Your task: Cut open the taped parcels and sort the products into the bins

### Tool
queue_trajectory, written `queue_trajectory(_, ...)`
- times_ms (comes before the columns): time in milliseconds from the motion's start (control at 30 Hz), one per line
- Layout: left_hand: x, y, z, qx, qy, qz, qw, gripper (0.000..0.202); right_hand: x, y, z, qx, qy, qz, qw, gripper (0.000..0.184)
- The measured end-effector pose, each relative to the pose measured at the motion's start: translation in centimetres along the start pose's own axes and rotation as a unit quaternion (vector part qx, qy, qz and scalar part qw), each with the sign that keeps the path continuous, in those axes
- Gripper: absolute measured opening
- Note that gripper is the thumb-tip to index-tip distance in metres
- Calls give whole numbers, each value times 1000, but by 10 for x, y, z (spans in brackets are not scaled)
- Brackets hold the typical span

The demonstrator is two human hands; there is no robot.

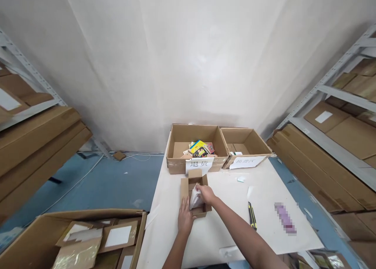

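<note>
A small open cardboard box [184,187] stands on the white table, its flaps folded outward. My right hand [206,194] reaches over it, fingers closed on a whitish plastic bag [196,198] at the box's opening. What the bag contains cannot be made out. Against the near left side of the box lies my left hand [185,215], its fingers stretched out flat along the cardboard.
Behind are two large labelled boxes, the left box [179,165] holding colourful packets. A utility knife [252,216] and a blurred purple item [284,219] lie on the table [223,230]. A carton of parcels [143,226] stands left; loaded shelves [337,155] flank both sides.
</note>
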State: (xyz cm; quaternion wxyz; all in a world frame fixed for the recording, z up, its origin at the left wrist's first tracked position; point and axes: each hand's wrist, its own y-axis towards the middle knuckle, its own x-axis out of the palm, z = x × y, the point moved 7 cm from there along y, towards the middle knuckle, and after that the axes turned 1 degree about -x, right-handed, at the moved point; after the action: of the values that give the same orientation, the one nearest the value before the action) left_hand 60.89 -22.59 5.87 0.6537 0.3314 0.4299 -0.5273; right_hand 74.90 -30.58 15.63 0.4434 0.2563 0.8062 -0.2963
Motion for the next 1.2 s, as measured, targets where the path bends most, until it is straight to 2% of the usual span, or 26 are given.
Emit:
queue_trajectory(100,-16,-2,-15,8,23,-35,999,15,-49,-19,12,-22,115,89,989,33)
queue_trajectory(200,-38,-1,-39,22,35,-67,997,7,-91,-35,43,-42,244,137,959,32)
queue_trajectory(267,-53,-1,-55,28,31,-79,996,7,-101,-38,69,-32,289,123,949,33)
queue_trajectory(300,-59,-1,-62,26,28,-83,996,7,-98,-38,81,-21,302,99,948,34)
queue_trajectory(400,-73,-9,-74,13,24,-92,995,5,-70,-37,113,41,277,54,958,49)
queue_trajectory(500,-84,-21,-69,20,14,-88,996,12,-23,-53,140,172,181,90,964,74)
queue_trajectory(600,-96,-31,-65,17,-9,-65,998,15,30,-87,152,303,101,123,940,77)
queue_trajectory(667,-107,-35,-66,-5,-29,-26,999,16,62,-102,147,325,62,105,938,74)
queue_trajectory(733,-119,-37,-65,-28,-53,33,998,21,88,-102,135,292,37,61,954,71)
queue_trajectory(800,-129,-37,-54,-32,-85,86,992,27,110,-91,120,236,29,3,971,66)
queue_trajectory(867,-132,-34,-32,-24,-121,105,987,32,128,-75,106,193,28,-62,979,65)
queue_trajectory(933,-128,-27,-1,-5,-160,83,984,34,144,-62,97,182,26,-120,976,68)
queue_trajectory(1000,-118,-16,36,29,-208,29,977,35,153,-55,95,193,26,-145,970,74)
queue_trajectory(1100,-97,0,83,88,-277,-43,956,36,146,-57,104,194,49,-97,975,76)
queue_trajectory(1200,-65,18,103,68,-291,-73,951,36,123,-85,138,245,76,-5,966,75)
